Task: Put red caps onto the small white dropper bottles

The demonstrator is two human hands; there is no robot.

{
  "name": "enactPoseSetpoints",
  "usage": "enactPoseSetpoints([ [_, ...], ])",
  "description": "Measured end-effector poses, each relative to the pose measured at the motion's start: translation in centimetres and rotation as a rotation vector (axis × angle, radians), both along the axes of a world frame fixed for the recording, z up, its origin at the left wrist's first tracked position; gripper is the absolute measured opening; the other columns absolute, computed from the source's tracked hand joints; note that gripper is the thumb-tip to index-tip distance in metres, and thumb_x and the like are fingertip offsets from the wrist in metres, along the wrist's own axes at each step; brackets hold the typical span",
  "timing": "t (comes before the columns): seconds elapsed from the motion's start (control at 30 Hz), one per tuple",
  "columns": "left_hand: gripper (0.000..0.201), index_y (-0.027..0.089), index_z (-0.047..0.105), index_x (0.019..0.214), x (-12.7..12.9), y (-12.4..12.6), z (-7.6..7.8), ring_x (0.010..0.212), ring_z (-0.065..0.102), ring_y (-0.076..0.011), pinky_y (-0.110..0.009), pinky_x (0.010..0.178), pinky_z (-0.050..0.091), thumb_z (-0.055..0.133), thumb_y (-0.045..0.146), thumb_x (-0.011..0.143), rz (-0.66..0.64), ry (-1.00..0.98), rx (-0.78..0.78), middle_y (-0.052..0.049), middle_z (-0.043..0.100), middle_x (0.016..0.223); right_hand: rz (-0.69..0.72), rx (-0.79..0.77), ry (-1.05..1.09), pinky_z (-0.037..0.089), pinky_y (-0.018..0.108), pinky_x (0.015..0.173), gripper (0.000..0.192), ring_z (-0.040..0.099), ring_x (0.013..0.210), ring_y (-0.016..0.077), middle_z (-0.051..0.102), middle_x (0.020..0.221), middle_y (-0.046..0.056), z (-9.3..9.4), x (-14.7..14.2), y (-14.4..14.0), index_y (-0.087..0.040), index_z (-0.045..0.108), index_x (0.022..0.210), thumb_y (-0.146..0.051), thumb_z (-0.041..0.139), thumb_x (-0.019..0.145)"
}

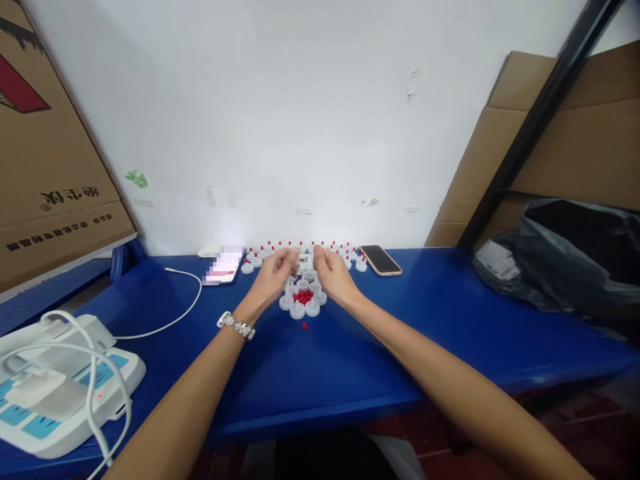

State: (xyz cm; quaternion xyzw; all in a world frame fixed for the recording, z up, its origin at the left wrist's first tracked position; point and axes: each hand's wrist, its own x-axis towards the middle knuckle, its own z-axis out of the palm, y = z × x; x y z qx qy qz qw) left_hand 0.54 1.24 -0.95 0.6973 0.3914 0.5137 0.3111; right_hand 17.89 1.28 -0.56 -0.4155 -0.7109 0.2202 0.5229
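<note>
My left hand (pixel 277 272) is curled over the back of the blue table, its fingertips slightly blurred. Close beside it, my right hand (pixel 334 272) has its fingers closed and the thumb pressed on top. What either hand pinches is too small and hidden to make out. Below and between them, white round nozzle caps (pixel 297 309) form a ring around a heap of small red tips (pixel 303 296). One loose red tip (pixel 305 326) lies in front of the ring. Behind my hands stand rows of white caps with red tips on top (pixel 361 264), partly covered by my fingers.
A phone with a lit screen (pixel 225 265) lies left of the caps, and a dark-screened phone (pixel 381 260) lies right. A power strip (pixel 120 373) with white cables occupies the left front. A black plastic bag (pixel 520 267) sits at the right, cardboard (pixel 60 153) at the left.
</note>
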Motion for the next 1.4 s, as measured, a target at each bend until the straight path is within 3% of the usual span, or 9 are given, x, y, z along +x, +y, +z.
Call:
enactPoseSetpoints([
  [0.1, 0.053, 0.016, 0.059, 0.077, -1.5, 0.7, 0.1, 0.065, 0.054, -0.0147, -0.028, 0.066, 0.046, 0.037, 0.061, 0.095, 0.092, -0.124, -0.048, -0.002, 0.055, 0.067, -0.049, 0.026, -0.042, 0.029, 0.027, 0.058, 0.047, 0.038, 0.058, 0.0122, 0.038, 0.058, -0.003, 0.1, 1.2, 0.1, -0.021, 0.036, 0.064, -0.051, 0.029, 0.099],
  [0.2, 0.038, 0.017, 0.061, 0.097, -2.0, 0.6, 0.4, 0.074, 0.056, -0.0147, -0.027, 0.068, 0.045, 0.057, 0.053, 0.089, 0.11, 0.021, 0.059, -0.003, 0.06, 0.083, 0.11, 0.006, -0.284, 0.029, 0.026, 0.058, 0.044, 0.04, 0.058, 0.0116, 0.041, 0.058, -0.003, -0.3, 1.9, -0.1, -0.02, 0.038, 0.062, -0.046, 0.037, 0.098],
  [0.33, 0.035, 0.018, 0.061, 0.107, -1.4, -0.2, 0.3, 0.087, 0.06, -0.0173, -0.029, 0.074, 0.047, 0.062, 0.047, 0.087, 0.076, 0.223, 0.115, -0.006, 0.065, 0.097, 0.209, 0.018, -0.511, 0.033, 0.026, 0.065, 0.038, 0.048, 0.064, 0.0124, 0.055, 0.064, -0.001, -0.8, 1.7, -0.4, -0.018, 0.05, 0.065, -0.038, 0.043, 0.097],
  [0.53, 0.036, 0.021, 0.062, 0.111, -0.8, -0.3, -0.6, 0.082, 0.061, -0.017, -0.033, 0.074, 0.05, 0.062, 0.047, 0.086, 0.066, 0.34, 0.102, -0.006, 0.067, 0.105, 0.155, -0.113, -0.173, 0.039, 0.025, 0.06, 0.029, 0.053, 0.062, 0.0131, 0.059, 0.068, -0.002, -0.6, 1.1, 0.8, -0.019, 0.059, 0.096, -0.046, 0.05, 0.093],
  [0.67, 0.04, 0.022, 0.059, 0.115, -0.7, -0.1, -1.0, 0.082, 0.062, -0.0174, -0.033, 0.074, 0.051, 0.062, 0.05, 0.086, 0.096, 0.333, 0.09, -0.006, 0.068, 0.111, 0.201, -0.069, -0.079, 0.042, 0.024, 0.061, 0.02, 0.058, 0.064, 0.013, 0.063, 0.069, -0.001, 0.0, 0.5, 2.8, -0.017, 0.06, 0.09, -0.037, 0.058, 0.087],
  [0.8, 0.04, 0.021, 0.055, 0.12, -0.8, 0.2, -1.1, 0.089, 0.063, -0.0192, -0.033, 0.074, 0.051, 0.061, 0.045, 0.088, 0.173, 0.334, 0.099, -0.007, 0.068, 0.113, 0.025, 0.026, -0.162, 0.044, 0.024, 0.065, 0.011, 0.062, 0.069, 0.0138, 0.067, 0.074, 0.002, 0.6, 0.6, 6.5, -0.017, 0.062, 0.086, -0.026, 0.056, 0.086],
  [0.97, 0.024, 0.021, 0.062, 0.104, -0.9, 0.3, -1.3, 0.087, 0.061, -0.0183, -0.034, 0.078, 0.049, 0.055, 0.04, 0.091, 0.203, 0.404, 0.146, -0.005, 0.068, 0.108, -0.181, 0.001, -0.604, 0.044, 0.024, 0.069, 0.015, 0.064, 0.077, 0.0163, 0.072, 0.087, 0.008, 0.3, 0.1, 11.7, -0.015, 0.067, 0.092, -0.016, 0.055, 0.083],
  [1.13, 0.023, 0.02, 0.062, 0.1, -0.9, 0.2, -1.3, 0.086, 0.061, -0.0188, -0.035, 0.078, 0.049, 0.053, 0.039, 0.092, 0.183, 0.419, 0.154, -0.005, 0.066, 0.105, -0.183, -0.069, -0.779, 0.045, 0.026, 0.076, 0.018, 0.066, 0.088, 0.0205, 0.073, 0.095, 0.012, 0.0, -1.3, 13.8, -0.014, 0.071, 0.093, -0.015, 0.058, 0.081],
  [1.4, 0.021, 0.02, 0.062, 0.097, -1.0, 0.1, -1.1, 0.086, 0.06, -0.0196, -0.035, 0.079, 0.048, 0.052, 0.037, 0.092, 0.161, 0.443, 0.177, -0.006, 0.064, 0.104, -0.166, -0.111, -0.832, 0.044, 0.031, 0.082, 0.021, 0.065, 0.092, 0.0227, 0.073, 0.098, 0.012, -0.1, -1.4, 13.8, -0.016, 0.071, 0.1, -0.023, 0.061, 0.083],
])
